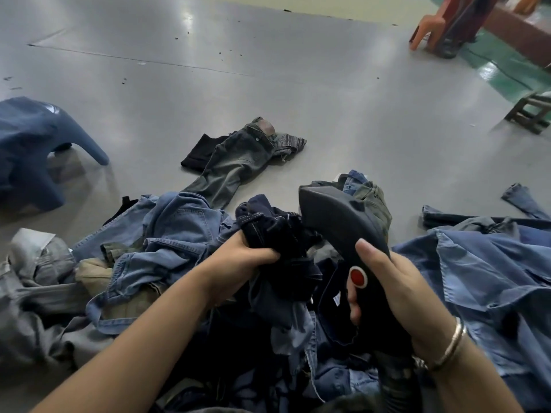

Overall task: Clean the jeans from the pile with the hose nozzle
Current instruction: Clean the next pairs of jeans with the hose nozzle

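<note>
A pile of jeans in light and dark blue spreads across the floor in front of me. My left hand grips a bunched pair of dark navy jeans lifted above the pile. My right hand holds the black hose nozzle by its handle, thumb above the red button. The nozzle's wide head sits right beside the dark fabric, touching or nearly so. Its ribbed hose runs down under my right wrist.
A grey-green pair of jeans lies alone on the grey floor beyond the pile. A blue plastic stool stands at left. Orange chair legs and a dark wooden stool are at the far right.
</note>
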